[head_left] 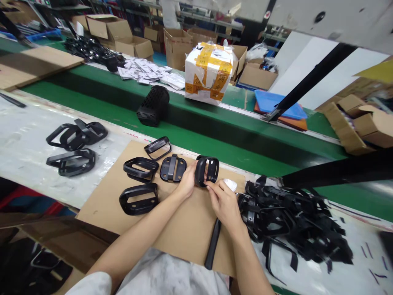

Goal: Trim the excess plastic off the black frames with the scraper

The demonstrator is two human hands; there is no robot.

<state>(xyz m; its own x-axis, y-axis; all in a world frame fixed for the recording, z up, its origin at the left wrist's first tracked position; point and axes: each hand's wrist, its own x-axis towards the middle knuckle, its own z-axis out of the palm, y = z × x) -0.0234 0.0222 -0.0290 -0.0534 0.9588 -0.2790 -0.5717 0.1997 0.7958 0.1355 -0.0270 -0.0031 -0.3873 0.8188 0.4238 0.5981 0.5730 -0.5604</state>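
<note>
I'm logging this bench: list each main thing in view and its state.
Black frame, held in left grip
Right grip, at the frame's lower edge
Black handle, lying on cardboard
White box, taped shut
Rear-left carton, open
White packets, loosely heaped
Black parts pile, jumbled

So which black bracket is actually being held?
The bracket between the left hand and right hand, to the right of four others on the cardboard; nobody holds those.

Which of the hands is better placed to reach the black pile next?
Probably the right hand: it is on the pile side of the black frame, nearer the black pile. The left hand holds the frame from the side away from the pile.
</note>
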